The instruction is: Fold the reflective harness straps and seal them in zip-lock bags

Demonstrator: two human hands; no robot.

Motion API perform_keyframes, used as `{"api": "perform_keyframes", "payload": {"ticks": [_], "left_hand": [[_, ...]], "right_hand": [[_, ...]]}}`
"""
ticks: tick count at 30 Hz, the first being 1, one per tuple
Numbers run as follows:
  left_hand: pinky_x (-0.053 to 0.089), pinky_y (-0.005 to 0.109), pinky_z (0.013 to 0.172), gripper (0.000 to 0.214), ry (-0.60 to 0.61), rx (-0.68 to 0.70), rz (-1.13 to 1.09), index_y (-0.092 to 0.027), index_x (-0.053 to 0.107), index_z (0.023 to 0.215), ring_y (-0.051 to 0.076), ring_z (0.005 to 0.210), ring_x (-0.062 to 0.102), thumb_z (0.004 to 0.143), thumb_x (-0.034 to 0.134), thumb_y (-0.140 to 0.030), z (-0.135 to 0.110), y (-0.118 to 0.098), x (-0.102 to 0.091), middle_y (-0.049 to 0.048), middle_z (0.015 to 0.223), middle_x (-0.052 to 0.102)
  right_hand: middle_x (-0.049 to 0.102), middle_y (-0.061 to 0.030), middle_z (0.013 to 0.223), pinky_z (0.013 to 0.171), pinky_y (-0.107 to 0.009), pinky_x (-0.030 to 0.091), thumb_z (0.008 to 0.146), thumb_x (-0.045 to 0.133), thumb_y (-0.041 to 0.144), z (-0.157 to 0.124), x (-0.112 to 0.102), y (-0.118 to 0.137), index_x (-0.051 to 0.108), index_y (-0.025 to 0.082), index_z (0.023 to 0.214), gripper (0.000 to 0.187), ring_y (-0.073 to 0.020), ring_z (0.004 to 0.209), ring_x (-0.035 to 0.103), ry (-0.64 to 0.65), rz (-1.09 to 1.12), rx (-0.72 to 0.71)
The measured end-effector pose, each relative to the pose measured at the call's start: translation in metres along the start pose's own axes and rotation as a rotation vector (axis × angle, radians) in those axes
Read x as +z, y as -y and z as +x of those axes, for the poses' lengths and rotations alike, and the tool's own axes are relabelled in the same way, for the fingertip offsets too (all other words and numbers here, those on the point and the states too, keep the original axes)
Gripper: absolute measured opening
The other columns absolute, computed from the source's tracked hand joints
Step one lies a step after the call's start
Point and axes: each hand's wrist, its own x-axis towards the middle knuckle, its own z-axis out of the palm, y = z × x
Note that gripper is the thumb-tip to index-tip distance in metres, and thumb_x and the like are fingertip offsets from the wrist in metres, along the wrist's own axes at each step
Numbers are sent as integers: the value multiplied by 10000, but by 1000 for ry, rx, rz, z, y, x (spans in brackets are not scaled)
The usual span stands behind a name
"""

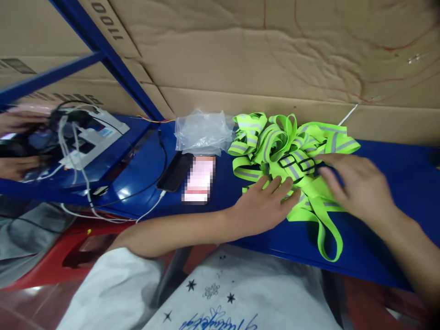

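A tangled heap of neon-yellow reflective straps with grey stripes lies on the blue table, against the cardboard. Two black slider buckles show near its middle. My left hand rests palm down on the front of the heap, fingers spread over the straps. To the right of the buckles, my right hand has its thumb and forefinger closing around a strap beside the black plastic; its other fingers are hidden. A loose strap loop hangs toward the table's front edge between my hands.
Left of the heap are a clear plastic bag, a dark phone on a white cable and a phone with a blurred screen. Another person's hands are among cables and a white box. A red stool stands below.
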Motion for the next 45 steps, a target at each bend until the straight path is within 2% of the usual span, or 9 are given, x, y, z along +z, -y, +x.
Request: {"api": "perform_keyframes", "payload": {"ticks": [1, 3, 8, 13, 18, 23, 28, 41, 45], "left_hand": [[516, 467, 1024, 427, 20, 9, -18, -145, 530, 1475, 315, 1293, 619, 1092, 415, -294, -1, 1, 3, 162, 1464, 599], [501, 457, 1022, 410, 50, 27, -45, -149, 550, 1432, 303, 1260, 626, 1099, 416, -347, -5, 4, 11, 154, 1385, 630], [474, 455, 967, 478, 79, 95, -40, -145, 533, 1432, 293, 1126, 660, 1080, 490, -465, -12, 14, 25, 127, 1245, 668], [452, 438, 911, 376, 86, 97, -15, -159, 553, 1406, 280, 1072, 672, 1095, 460, -348, -9, 15, 28, 108, 1186, 676], [448, 446, 923, 393, 83, 81, -14, -141, 523, 1451, 280, 1074, 670, 1090, 436, -271, -9, 13, 28, 108, 1188, 673], [440, 450, 903, 411, 66, 115, 4, -129, 519, 1470, 288, 1095, 656, 1086, 409, -226, -12, 15, 30, 129, 1211, 665], [424, 440, 897, 396, 54, 133, -1, -132, 545, 1440, 286, 1059, 662, 1097, 389, -254, -10, 16, 32, 121, 1185, 672], [409, 431, 936, 393, 66, 125, -37, -150, 552, 1442, 270, 1077, 667, 1093, 422, -274, -8, 17, 32, 113, 1210, 672], [401, 430, 931, 401, 69, 119, -38, -153, 544, 1455, 271, 1076, 666, 1102, 405, -282, -9, 17, 31, 110, 1210, 667]], "right_hand": [[756, -137, 1265, 973, -418, 503, 1061, 548, 340, 3, 5, 12, 647, 163, 1353, 356, -309, 1144, 720, 32, 92, -90], [756, -120, 1270, 970, -426, 508, 1059, 568, 349, 3, 18, 29, 645, 181, 1343, 339, -299, 1143, 719, 81, 202, -173], [744, -110, 1298, 1001, -420, 533, 1080, 529, 331, -7, 42, 31, 653, 196, 1317, 299, -271, 1238, 694, 121, 360, -182], [757, -100, 1270, 1006, -431, 550, 1078, 513, 320, -8, 40, 22, 661, 223, 1316, 297, -265, 1227, 702, 107, 414, -117], [750, -96, 1285, 1003, -440, 560, 1079, 504, 302, -8, 41, 20, 671, 221, 1290, 281, -262, 1237, 699, 124, 420, -149], [764, -81, 1262, 1040, -443, 568, 1063, 519, 322, -6, 42, 19, 716, 243, 1246, 280, -253, 1217, 708, 122, 514, -84], [776, -75, 1221, 1038, -419, 579, 1066, 519, 335, -3, 39, 20, 728, 237, 1197, 265, -232, 1184, 720, 109, 573, -29], [755, -69, 1277, 1050, -432, 550, 1080, 487, 305, -10, 39, 16, 692, 250, 1273, 287, -244, 1236, 698, 156, 493, -105], [753, -79, 1289, 1034, -427, 544, 1072, 481, 264, -11, 38, 15, 685, 237, 1313, 317, -256, 1237, 697, 108, 477, -108]]}}
